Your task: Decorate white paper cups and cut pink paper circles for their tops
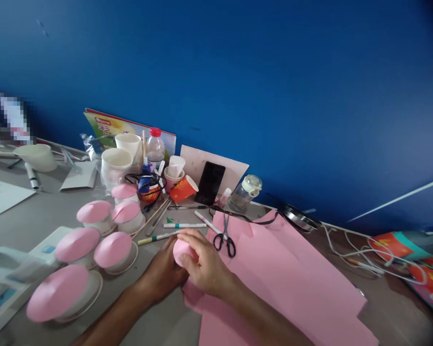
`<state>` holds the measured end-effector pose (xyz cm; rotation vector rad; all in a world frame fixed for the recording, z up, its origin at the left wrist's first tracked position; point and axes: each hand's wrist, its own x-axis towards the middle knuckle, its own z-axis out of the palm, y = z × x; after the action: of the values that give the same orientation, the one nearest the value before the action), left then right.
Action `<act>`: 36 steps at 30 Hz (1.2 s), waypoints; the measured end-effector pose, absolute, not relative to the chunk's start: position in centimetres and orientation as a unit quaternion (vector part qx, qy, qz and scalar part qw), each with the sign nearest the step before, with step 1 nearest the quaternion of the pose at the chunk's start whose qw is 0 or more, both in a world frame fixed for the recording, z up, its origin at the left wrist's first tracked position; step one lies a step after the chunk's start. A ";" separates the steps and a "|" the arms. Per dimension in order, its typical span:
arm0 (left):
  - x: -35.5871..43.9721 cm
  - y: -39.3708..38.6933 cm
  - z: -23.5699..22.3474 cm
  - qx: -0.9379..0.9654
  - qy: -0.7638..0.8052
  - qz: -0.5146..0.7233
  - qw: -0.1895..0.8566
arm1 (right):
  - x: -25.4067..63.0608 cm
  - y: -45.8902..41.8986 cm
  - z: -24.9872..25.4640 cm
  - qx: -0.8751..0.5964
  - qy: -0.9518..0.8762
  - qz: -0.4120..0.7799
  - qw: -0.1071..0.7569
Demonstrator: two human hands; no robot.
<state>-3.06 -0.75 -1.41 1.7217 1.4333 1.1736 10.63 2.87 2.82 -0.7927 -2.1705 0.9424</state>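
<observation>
Between my two hands is a small piece of pink paper (182,251), curved into a rounded shape. My left hand (166,266) is closed around its left and lower side, with most of its fingers hidden. From the right, my right hand (204,264) grips it with the thumb in front and the fingers over the top. Black-handled scissors (224,239) lie just right of my hands on large pink paper sheets (274,274). Close behind my hands are a marker with a yellowish barrel (155,238) and a white-and-teal marker (184,225).
At left stand several upturned paper cups (124,262) with pink paper cone tops (77,243). Stacked white cups (117,161), a red-capped bottle (155,144), a phone (210,182) and a glass jar (246,192) line the blue wall (238,86). White cables (368,254) tangle at right.
</observation>
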 end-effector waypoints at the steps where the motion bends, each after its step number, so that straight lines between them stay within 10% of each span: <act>1: -3.1 -0.7 -1.5 0.649 0.537 0.447 0.300 | 10.6 2.8 2.8 -0.301 -0.836 0.340 0.309; 36: -3.2 -0.5 -1.9 0.650 0.527 0.441 0.325 | 10.5 2.9 2.6 -0.354 -0.858 0.204 0.310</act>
<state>-3.21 -0.54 -1.88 1.7029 1.3821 1.1553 10.50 2.87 2.61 -0.9338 -2.2669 0.5391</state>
